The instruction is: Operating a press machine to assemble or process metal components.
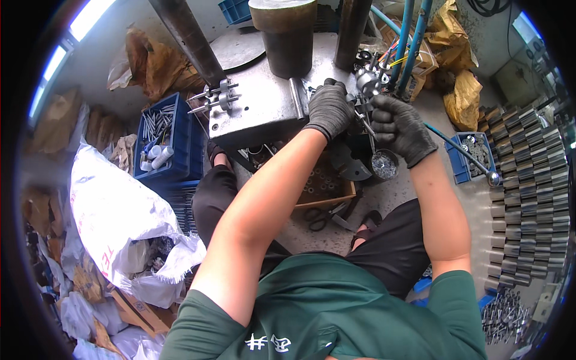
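Note:
My left hand (331,110), in a dark grey knit glove, is over the right part of the steel press table (264,120). Its fingers curl downward, and what they grip is hidden. My right hand (401,129), gloved alike, is beyond the table's right edge, its fingers folded in; I cannot make out what lies in them. Its fingertips are next to a round metal part with rods (367,83). Between the hands a thin metal rod (368,129) slants down toward a round cup of small metal pieces (384,164). A short steel bar (297,98) lies left of my left hand.
A thick steel ram (283,42) stands between two columns behind the table. Rod-and-disc parts (217,99) rest at the table's left corner. Blue bins (157,141) and a white sack (120,204) are at left; stacked metal cylinders (528,192) and a ball-ended lever (465,153) at right.

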`<state>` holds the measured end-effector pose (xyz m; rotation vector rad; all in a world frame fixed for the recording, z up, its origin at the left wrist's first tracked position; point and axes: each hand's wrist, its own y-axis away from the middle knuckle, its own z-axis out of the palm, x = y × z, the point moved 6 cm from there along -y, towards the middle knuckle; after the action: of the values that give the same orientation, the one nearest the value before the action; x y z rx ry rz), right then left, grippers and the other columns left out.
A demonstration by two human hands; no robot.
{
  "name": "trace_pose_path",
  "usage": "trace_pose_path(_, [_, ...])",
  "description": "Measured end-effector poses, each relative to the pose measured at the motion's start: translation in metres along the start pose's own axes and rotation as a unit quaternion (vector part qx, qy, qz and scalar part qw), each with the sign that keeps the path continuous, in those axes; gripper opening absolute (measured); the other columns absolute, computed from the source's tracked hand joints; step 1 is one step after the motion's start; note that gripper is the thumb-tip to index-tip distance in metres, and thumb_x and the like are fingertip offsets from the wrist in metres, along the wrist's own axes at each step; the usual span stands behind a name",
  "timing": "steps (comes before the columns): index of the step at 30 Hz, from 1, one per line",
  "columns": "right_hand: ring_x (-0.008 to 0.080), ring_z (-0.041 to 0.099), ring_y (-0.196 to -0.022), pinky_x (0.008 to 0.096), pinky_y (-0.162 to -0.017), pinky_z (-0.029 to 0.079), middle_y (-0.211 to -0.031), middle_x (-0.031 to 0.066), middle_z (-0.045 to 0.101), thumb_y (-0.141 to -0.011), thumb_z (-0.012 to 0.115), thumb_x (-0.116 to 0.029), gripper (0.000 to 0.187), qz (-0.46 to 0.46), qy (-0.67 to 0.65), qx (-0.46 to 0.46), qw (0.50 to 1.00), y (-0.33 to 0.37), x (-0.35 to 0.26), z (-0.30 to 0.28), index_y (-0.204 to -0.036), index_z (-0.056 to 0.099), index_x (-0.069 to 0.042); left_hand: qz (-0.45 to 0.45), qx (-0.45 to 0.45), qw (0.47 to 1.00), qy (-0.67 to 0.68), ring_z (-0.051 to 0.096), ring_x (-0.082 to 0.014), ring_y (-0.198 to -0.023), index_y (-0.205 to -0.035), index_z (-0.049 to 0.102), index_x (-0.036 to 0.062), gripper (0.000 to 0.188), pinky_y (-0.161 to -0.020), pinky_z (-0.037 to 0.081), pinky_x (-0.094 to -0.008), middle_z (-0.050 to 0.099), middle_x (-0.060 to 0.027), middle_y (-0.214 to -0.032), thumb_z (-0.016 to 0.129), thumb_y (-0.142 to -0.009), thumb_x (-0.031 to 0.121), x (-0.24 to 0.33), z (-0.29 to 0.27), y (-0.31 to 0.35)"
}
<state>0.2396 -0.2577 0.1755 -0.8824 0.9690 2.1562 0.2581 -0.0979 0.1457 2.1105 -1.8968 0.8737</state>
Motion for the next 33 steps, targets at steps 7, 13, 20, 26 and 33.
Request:
trace_pose_path(7, [0.0038, 0.047, -0.052, 0.0201, -0.045, 0.037, -0.069, -0.0041, 0.055, -0.099, 0.069, -0.024, 0.02, -0.273, 0.133, -0.041, 0.952, 0.049, -0.051, 0.009, -0.106, 0.062, -0.007, 0.064, -0.094, 0.992, -0.053, 0.063, -0.0366, -0.112, -0.116, 0.072, 0.0095, 0.061, -0.097, 0.049, -0.051, 0.066, -0.017, -0.117, 0.079, -0.074, 0.053, 0.02, 0.017, 0.0])
trace_pose_path(13, [0.0073, 0.062, -0.073, 0.0242, -0.064, 0.052, -0.089, 0.0009, 0.067, -0.097, 0.071, -0.018, 0.031, -0.373, 0.197, -0.02, 0.906, 0.053, -0.036, 0.0, -0.122, 0.062, -0.003, 0.064, -0.093, 0.986, -0.127, 0.061, -0.0386, -0.114, -0.123, 0.066, 0.0076, 0.057, -0.097, 0.048, -0.0541, 0.067, -0.0178, -0.116, 0.072, -0.084, 0.049, 0.039, 0.023, 0.002])
trace_pose_path(20, [0.0081, 0.063, -0.075, 0.0248, -0.067, 0.053, -0.09, 0.0025, 0.068, -0.097, 0.071, -0.016, 0.033, -0.376, 0.21, -0.013, 0.902, 0.069, -0.043, -0.004, -0.125, 0.06, -0.004, 0.052, -0.042, 0.984, -0.167, 0.063, -0.0375, -0.112, -0.119, 0.065, 0.0094, 0.036, -0.094, 0.049, -0.0564, 0.068, -0.0165, -0.118, 0.065, -0.091, 0.032, 0.032, 0.033, -0.014])
trace_pose_path(26, [0.0116, 0.062, -0.073, 0.027, -0.067, 0.051, -0.087, 0.0058, 0.068, -0.097, 0.068, -0.019, 0.027, -0.443, 0.118, -0.018, 0.888, 0.077, -0.048, -0.004, -0.12, 0.061, -0.007, 0.07, -0.039, 0.978, -0.194, 0.064, -0.0355, -0.111, -0.12, 0.067, 0.0097, 0.041, -0.093, 0.051, -0.0517, 0.067, -0.0148, -0.118, 0.066, -0.092, 0.04, 0.033, 0.029, -0.014])
trace_pose_path(33, [0.0082, 0.06, -0.064, 0.0225, -0.058, 0.048, -0.094, 0.0065, 0.072, -0.091, 0.063, -0.012, 0.031, -0.341, 0.129, -0.03, 0.931, 0.068, -0.02, -0.006, -0.121, 0.061, -0.004, 0.092, -0.047, 0.985, -0.141, 0.064, -0.0378, -0.112, -0.125, 0.066, 0.011, 0.047, -0.095, 0.051, -0.0506, 0.067, -0.0193, -0.119, 0.065, -0.094, 0.046, 0.032, -0.007, -0.002])
